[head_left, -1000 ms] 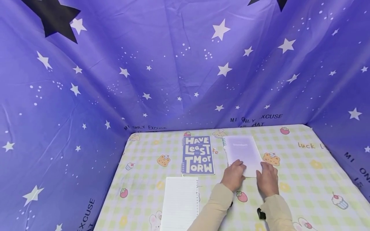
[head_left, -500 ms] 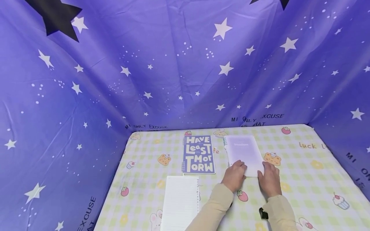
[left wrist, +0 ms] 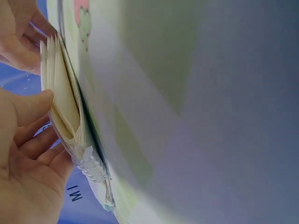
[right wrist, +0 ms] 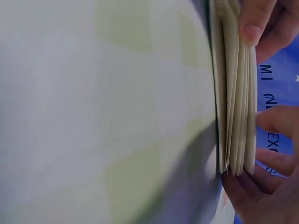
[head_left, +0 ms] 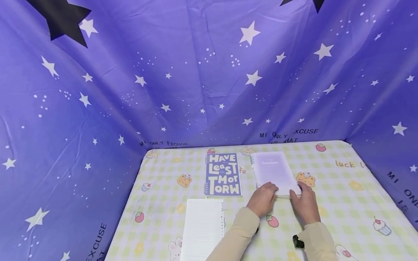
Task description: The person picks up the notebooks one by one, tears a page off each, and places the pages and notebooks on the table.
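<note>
A lilac spiral notebook [head_left: 271, 168] marked "freedom" lies at the right of the table, its coil along the left side. My left hand [head_left: 262, 200] holds its near left part, fingers over the cover and thumb [left wrist: 35, 106] at the page edges. At the near right corner my right hand [head_left: 306, 204] grips the notebook, fingers around the edge. Between the hands, the near ends of the pages [right wrist: 237, 112] stand fanned slightly apart. The left wrist view shows the wire coil [left wrist: 93, 168] close below the left fingers.
A blue notebook [head_left: 223, 174] with big white lettering lies left of the lilac one. Nearer the body is a white lined notebook [head_left: 204, 224], partly behind the left sleeve. A checked cloth [head_left: 163, 224] covers the table; a purple starry curtain [head_left: 196, 90] surrounds it.
The lilac notebook's near edge has come up a little and its page layers now show there. The right hand has closed in on the near right corner; the other notebooks stay put.
</note>
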`<action>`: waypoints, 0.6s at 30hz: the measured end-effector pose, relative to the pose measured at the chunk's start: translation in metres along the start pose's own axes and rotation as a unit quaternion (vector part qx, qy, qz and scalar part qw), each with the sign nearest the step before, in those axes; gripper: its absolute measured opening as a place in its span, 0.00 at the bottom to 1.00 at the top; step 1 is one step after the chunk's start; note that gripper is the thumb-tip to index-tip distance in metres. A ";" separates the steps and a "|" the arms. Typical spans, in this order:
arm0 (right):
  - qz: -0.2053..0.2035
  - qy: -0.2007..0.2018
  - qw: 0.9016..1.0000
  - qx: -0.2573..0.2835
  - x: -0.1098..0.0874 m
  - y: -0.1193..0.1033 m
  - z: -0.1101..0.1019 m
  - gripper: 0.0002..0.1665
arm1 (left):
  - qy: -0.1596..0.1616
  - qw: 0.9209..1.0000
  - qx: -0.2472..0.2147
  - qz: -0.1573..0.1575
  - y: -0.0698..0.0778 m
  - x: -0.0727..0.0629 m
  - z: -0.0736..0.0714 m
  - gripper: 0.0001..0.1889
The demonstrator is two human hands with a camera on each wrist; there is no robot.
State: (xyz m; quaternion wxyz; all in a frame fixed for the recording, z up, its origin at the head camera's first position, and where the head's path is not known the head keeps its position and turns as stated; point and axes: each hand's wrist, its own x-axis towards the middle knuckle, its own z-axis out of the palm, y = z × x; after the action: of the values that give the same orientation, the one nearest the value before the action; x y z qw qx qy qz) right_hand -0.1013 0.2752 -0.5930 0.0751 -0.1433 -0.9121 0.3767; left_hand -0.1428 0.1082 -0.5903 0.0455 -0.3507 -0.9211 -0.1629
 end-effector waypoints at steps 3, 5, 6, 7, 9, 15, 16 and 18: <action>0.014 0.002 1.000 0.015 -0.001 -0.004 -0.001 0.33 | 0.000 1.000 -0.014 -0.005 -0.001 0.000 0.000 0.13; 0.023 -0.001 1.000 0.018 -0.001 -0.005 -0.002 0.34 | -0.001 1.000 -0.027 -0.011 -0.001 0.000 0.000 0.13; 0.026 -0.002 0.999 0.018 0.000 -0.005 -0.002 0.34 | 0.000 0.999 -0.036 -0.014 -0.001 0.000 0.000 0.13; 0.031 -0.004 0.999 0.017 0.000 -0.006 -0.002 0.34 | -0.001 0.999 -0.046 -0.019 -0.001 0.000 0.000 0.13; 0.038 -0.008 0.999 0.014 0.000 -0.006 -0.002 0.34 | 0.000 0.997 -0.068 -0.030 -0.002 0.000 0.001 0.13; 0.052 -0.011 0.999 0.007 0.001 -0.006 -0.003 0.34 | 0.003 0.994 -0.096 -0.047 -0.002 0.001 0.004 0.13; 0.051 -0.010 0.999 0.009 0.001 -0.006 -0.003 0.34 | 0.004 0.995 -0.094 -0.046 -0.002 0.001 0.004 0.13; 0.046 -0.006 0.999 0.013 0.001 -0.007 -0.004 0.34 | 0.004 0.995 -0.088 -0.046 -0.001 0.001 0.004 0.12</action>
State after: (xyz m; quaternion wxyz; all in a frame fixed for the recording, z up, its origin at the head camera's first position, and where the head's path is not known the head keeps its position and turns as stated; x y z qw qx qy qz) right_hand -0.1024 0.2733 -0.5853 0.0544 -0.1820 -0.8998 0.3928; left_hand -0.1441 0.1093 -0.5938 0.0104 -0.3103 -0.9180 -0.2467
